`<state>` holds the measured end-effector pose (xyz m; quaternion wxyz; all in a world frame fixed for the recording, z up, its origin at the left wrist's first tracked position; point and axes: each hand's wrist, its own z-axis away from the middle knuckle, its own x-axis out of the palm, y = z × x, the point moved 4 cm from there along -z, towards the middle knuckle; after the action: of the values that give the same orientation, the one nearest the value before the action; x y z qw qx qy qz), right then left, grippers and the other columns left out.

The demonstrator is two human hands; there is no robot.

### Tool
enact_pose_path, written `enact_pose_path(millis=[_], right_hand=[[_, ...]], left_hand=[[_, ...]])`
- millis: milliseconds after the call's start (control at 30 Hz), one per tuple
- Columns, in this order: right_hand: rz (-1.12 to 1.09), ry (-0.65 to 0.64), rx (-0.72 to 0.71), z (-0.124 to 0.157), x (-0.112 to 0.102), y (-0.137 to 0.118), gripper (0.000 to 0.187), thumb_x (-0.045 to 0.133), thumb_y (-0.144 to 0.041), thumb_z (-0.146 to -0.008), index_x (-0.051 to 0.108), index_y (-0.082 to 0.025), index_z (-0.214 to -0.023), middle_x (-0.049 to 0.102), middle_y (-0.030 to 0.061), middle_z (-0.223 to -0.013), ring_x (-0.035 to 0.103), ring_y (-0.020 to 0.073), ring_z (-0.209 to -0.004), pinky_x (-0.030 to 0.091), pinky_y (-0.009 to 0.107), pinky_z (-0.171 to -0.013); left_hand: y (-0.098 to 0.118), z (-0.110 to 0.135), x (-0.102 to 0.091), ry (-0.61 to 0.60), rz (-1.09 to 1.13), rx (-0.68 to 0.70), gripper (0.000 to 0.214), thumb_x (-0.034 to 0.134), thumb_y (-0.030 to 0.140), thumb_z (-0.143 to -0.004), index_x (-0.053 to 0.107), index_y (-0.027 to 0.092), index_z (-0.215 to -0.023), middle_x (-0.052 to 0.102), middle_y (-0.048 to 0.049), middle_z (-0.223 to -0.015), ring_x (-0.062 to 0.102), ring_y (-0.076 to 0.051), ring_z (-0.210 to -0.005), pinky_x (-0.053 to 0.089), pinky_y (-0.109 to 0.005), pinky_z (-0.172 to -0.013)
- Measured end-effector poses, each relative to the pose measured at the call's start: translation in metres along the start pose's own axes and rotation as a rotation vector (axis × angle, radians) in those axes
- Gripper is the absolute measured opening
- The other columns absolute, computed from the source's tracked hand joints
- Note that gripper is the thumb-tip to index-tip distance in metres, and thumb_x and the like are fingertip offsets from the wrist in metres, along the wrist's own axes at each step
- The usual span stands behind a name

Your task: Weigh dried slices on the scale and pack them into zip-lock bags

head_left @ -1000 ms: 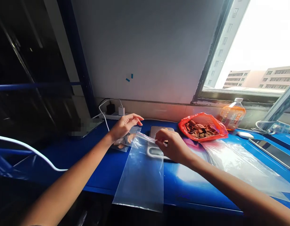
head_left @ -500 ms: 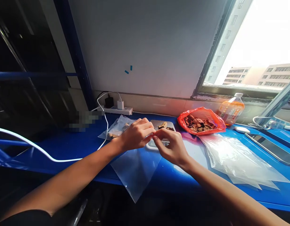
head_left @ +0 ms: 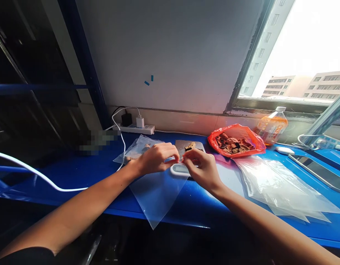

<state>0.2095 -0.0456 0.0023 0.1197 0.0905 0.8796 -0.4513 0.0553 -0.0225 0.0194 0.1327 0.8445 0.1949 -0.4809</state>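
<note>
My left hand [head_left: 157, 158] and my right hand [head_left: 201, 166] pinch the top edge of an empty clear plastic bag [head_left: 156, 195], fingertips close together. The bag hangs down over the front edge of the blue table [head_left: 84, 173]. Just behind my hands a small scale [head_left: 186, 154] carries a few brown dried pieces. A clear bag holding some of these pieces [head_left: 136, 149] lies behind my left hand.
A red plastic bag of brown pieces [head_left: 236, 141] sits at the back right, an orange drink bottle [head_left: 270, 127] beside it. Spare clear bags [head_left: 277, 184] lie to the right. A power strip [head_left: 136, 128], white cable [head_left: 48, 180], mouse [head_left: 286, 150] and tablet [head_left: 319, 172] are around.
My left hand left the filled bag and joined my right hand on the empty bag's top edge. The empty bag turned so one corner hangs off the table.
</note>
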Motion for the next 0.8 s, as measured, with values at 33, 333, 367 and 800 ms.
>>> enact_pose_path(millis=[33, 333, 367, 800], right_hand=[[-0.024, 0.000, 0.013, -0.001, 0.000, 0.000, 0.005, 0.057, -0.022, -0.075, 0.060, -0.020, -0.072, 0.066, 0.0024, -0.068, 0.063, 0.0149, -0.062, 0.052, 0.026, -0.058], [-0.184, -0.314, 0.263, -0.006, -0.002, 0.013, 0.018, 0.055, -0.022, -0.065, 0.044, -0.022, -0.080, 0.047, -0.0074, -0.060, 0.041, 0.0092, -0.051, 0.032, 0.020, -0.045], [-0.185, -0.334, 0.255, -0.007, -0.002, 0.014, 0.016, 0.053, -0.020, -0.065, 0.043, -0.022, -0.078, 0.045, -0.0078, -0.059, 0.039, 0.0088, -0.050, 0.030, 0.020, -0.044], [0.257, -0.319, -0.086, -0.004, -0.016, -0.020, 0.032, 0.052, -0.041, -0.089, 0.057, -0.019, -0.066, 0.057, -0.0006, -0.060, 0.049, 0.0111, -0.056, 0.034, 0.024, -0.054]], left_hand=[[0.000, 0.000, 0.000, 0.012, -0.004, 0.010, 0.011, 0.054, 0.019, -0.090, 0.063, 0.018, -0.084, 0.068, -0.0053, -0.087, 0.061, -0.017, -0.081, 0.048, -0.030, -0.079], [0.021, -0.004, -0.001, 0.068, -0.184, 0.206, 0.025, 0.042, 0.016, -0.096, 0.061, 0.018, -0.080, 0.068, -0.0049, -0.083, 0.058, -0.015, -0.076, 0.045, -0.028, -0.074], [0.025, -0.005, 0.000, 0.047, -0.195, 0.212, 0.027, 0.040, 0.014, -0.095, 0.061, 0.018, -0.079, 0.068, -0.0046, -0.082, 0.057, -0.015, -0.076, 0.045, -0.028, -0.074], [0.013, -0.002, -0.001, -0.111, -0.057, -0.074, 0.012, 0.045, 0.021, -0.092, 0.056, 0.019, -0.091, 0.064, -0.0028, -0.079, 0.054, -0.016, -0.068, 0.039, -0.030, -0.071]])
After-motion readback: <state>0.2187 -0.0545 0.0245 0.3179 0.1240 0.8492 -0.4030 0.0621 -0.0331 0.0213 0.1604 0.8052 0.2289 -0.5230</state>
